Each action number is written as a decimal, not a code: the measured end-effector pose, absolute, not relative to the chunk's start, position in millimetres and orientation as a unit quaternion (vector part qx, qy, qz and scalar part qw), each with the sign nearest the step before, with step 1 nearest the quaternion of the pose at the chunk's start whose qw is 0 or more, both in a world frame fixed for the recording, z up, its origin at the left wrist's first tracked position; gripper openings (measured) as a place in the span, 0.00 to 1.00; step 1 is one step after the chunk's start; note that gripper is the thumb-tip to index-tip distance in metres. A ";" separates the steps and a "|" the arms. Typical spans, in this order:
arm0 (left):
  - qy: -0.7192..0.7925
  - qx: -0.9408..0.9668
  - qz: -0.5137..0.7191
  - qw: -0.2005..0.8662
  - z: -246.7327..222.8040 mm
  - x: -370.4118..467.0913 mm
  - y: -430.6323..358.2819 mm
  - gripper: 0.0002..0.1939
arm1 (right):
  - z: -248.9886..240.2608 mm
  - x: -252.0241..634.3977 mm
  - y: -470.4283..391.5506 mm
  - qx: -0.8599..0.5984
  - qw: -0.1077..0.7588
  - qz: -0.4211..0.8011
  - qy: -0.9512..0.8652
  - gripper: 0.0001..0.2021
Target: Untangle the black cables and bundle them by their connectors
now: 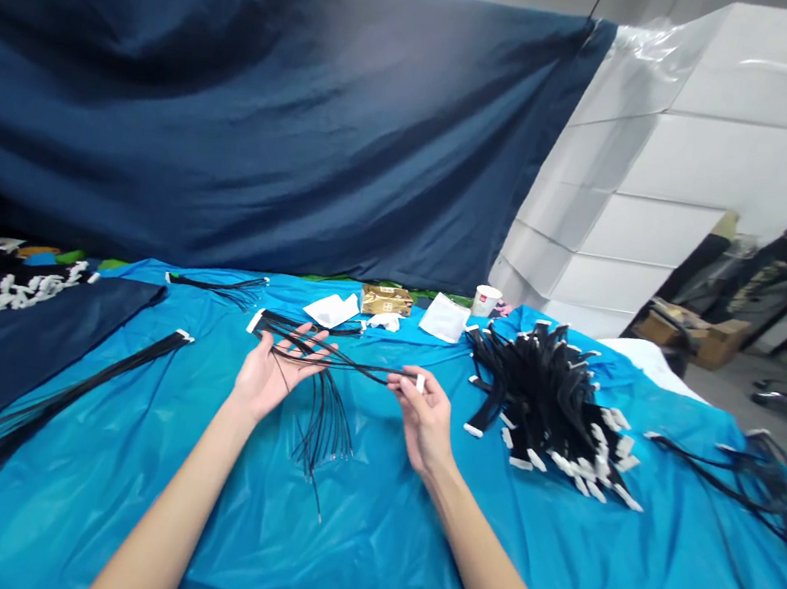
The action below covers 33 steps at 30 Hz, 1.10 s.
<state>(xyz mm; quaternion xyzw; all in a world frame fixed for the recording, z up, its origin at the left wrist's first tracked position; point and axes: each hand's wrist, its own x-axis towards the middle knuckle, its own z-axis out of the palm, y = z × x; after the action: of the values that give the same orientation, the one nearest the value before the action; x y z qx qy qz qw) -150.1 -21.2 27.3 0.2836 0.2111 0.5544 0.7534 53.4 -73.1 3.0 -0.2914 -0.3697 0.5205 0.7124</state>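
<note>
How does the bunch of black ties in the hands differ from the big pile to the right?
The bunch in hand is small, lifted off the blue sheet, spanning the left hand and right hand. The big pile is far larger, heaped loose and untouched. Both are black strips with white ends.

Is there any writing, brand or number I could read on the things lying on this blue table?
No text is readable.
Tan box: dark markings, too blurred to read.
White cup: a red mark, too small to read.
White packets: no legible print.
White tags on the black strap pile: no writing visible.
</note>
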 end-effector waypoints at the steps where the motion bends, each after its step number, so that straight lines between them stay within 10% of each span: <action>1: 0.201 0.282 0.553 0.758 27.3 -146.4 -22.8 0.29 | 3.1 56.9 -71.9 -0.278 0.722 0.527 -0.351 0.11; 24: 0.269 0.119 0.368 0.882 66.7 -105.4 -98.7 0.23 | 6.9 68.5 -62.4 -0.234 0.686 0.616 -0.310 0.17; 33: 0.456 0.184 0.502 0.711 -16.2 -85.0 -56.4 0.13 | -12.3 67.4 -49.6 -0.335 0.687 0.568 -0.307 0.16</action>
<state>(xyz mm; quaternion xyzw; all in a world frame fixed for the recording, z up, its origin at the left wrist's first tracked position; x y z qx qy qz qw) -85.0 -56.4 -16.2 0.1840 0.4565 0.5023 0.7110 67.4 -49.6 -12.3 -0.3348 -0.3072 0.5675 0.6866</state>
